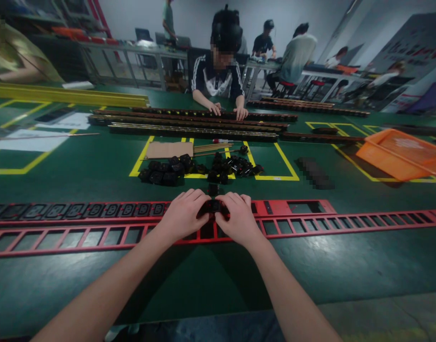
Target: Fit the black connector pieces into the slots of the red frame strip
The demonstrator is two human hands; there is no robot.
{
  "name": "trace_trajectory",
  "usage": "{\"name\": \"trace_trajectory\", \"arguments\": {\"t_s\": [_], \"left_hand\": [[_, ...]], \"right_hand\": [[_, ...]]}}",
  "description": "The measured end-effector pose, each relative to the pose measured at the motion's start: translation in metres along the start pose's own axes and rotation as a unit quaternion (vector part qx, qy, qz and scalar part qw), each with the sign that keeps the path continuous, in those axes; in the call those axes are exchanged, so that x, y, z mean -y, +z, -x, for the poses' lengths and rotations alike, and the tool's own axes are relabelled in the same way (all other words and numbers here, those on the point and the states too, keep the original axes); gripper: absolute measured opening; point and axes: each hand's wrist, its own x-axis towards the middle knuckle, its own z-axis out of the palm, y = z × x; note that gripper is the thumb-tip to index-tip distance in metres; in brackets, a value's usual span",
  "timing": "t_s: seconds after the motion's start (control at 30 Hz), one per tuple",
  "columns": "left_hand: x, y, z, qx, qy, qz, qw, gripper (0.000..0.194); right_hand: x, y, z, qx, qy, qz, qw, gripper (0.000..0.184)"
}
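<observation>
Between my left hand and my right hand is a small black socket module, pinched at its two sides by thumbs and fingers. Both hands are over a long red slotted strip, whose left part holds a row of black socket modules. Nearer to me runs a second red strip with bare rectangular openings. Just beyond my fingertips sits one loose black module. How far the held module sits in the strip is hidden by my fingers.
Loose black parts lie in piles beyond the strips, by a cardboard piece and thin rods. An orange basket stands at right. Dark long rails cross the table, where a person works opposite.
</observation>
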Motion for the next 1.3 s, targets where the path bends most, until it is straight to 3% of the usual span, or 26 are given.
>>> {"name": "trace_trajectory", "arguments": {"t_s": [0.4, 0.83, 1.3], "left_hand": [[0.0002, 0.0005, 0.0007, -0.006, -0.002, 0.005, 1.000, 0.025], [-0.0003, -0.0010, 0.0011, 0.008, 0.000, 0.000, 1.000, 0.025], [-0.0014, -0.0014, 0.0011, 0.016, -0.003, -0.004, 1.000, 0.025]], "right_hand": [[-0.0013, 0.0032, 0.0003, -0.034, 0.000, 0.022, 0.999, 0.028], [-0.0050, 0.0084, 0.0003, 0.027, 0.012, -0.013, 0.999, 0.026], [-0.0041, 0.0048, -0.0008, 0.033, 0.011, -0.017, 0.999, 0.026]]}}
